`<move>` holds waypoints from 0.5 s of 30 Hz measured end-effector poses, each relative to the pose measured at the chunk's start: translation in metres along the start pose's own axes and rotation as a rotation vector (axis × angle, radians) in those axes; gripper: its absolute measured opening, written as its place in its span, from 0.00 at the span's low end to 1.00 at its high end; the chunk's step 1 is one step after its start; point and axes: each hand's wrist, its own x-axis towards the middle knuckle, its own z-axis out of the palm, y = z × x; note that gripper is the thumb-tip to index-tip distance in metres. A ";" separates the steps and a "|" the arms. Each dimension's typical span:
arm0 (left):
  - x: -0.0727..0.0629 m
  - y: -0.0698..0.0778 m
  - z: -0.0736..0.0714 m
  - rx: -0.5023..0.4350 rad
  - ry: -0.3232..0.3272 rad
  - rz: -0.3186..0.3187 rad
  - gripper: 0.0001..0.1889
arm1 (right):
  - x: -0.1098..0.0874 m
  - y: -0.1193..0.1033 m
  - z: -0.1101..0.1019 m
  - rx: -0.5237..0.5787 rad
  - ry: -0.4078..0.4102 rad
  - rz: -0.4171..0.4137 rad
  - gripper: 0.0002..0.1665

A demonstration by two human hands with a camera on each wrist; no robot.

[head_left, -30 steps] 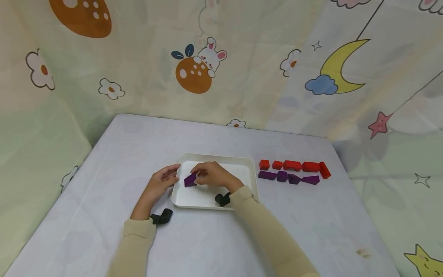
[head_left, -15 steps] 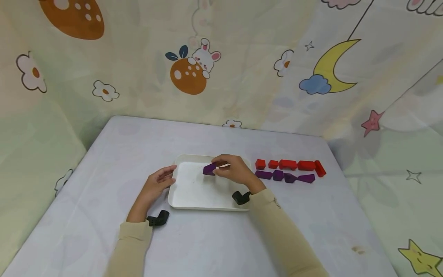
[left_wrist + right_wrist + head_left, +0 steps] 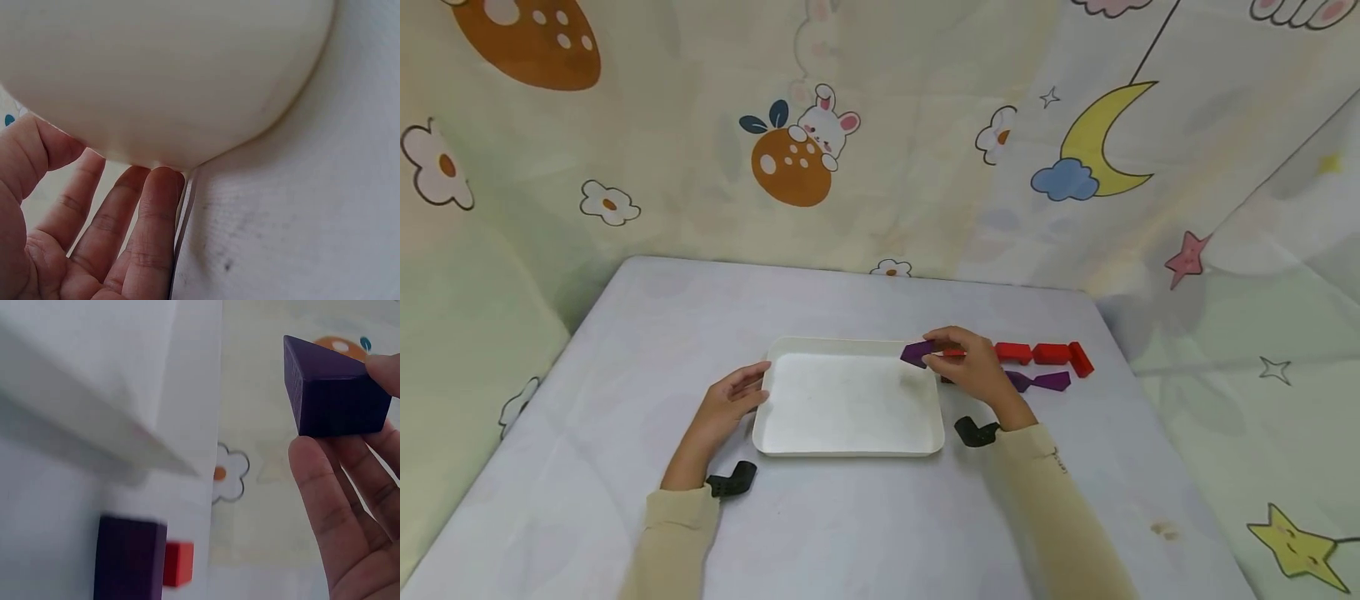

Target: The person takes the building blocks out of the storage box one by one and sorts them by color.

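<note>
Between the thumb and fingers of my right hand (image 3: 972,367) is a purple block (image 3: 917,353) with slanted sides, held up at the tray's far right corner. The right wrist view shows this purple block (image 3: 340,403) pinched and clear of the table. My left hand (image 3: 730,406) rests against the left edge of the white rectangular tray (image 3: 848,456); close up, the left fingers (image 3: 156,206) touch its outer wall and are only loosely bent. Nothing lies inside the tray. Part of the block rows is hidden behind the right hand.
Right of the tray, red blocks (image 3: 1051,354) form a row at the back, with purple blocks (image 3: 1051,381) in a row before them. A printed cloth (image 3: 925,208) hangs behind the table (image 3: 865,525). Each wrist wears a black camera.
The right hand has lifted the purple block from the tray's left part and carried it right to the tray's far right corner. The left hand stays at the tray edge.
</note>
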 end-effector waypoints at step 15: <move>-0.001 0.001 0.001 -0.019 -0.008 0.025 0.31 | -0.045 0.042 -0.074 -0.099 0.203 0.060 0.20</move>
